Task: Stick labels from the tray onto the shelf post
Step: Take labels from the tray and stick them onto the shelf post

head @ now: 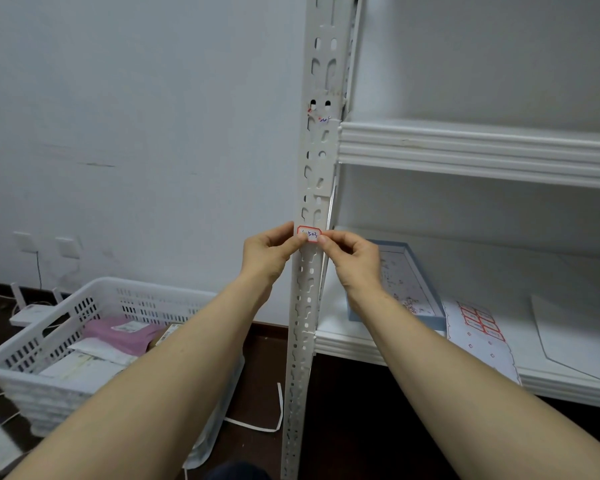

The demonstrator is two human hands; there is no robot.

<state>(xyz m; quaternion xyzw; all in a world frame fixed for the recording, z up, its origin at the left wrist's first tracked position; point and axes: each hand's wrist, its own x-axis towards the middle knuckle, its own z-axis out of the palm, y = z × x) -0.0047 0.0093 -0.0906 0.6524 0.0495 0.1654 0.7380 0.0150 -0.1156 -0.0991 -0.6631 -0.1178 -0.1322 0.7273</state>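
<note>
My left fingers (286, 233) and my right fingers (335, 239) are curled and pinch a small label (309, 234), one at each end. The label is white with a red edge and some writing on it. I hold it against the white shelf post (321, 161), right between my two hands. The post is full of holes and goes up above my fingers and down below them. Just right of my right fingers, a light blue tray (423, 278) sits on the shelf (499, 271). Farther right lies a sheet of red labels (480, 322). Far down, left of my left fingers, stands a white basket (66, 306) with packets in it.
</note>
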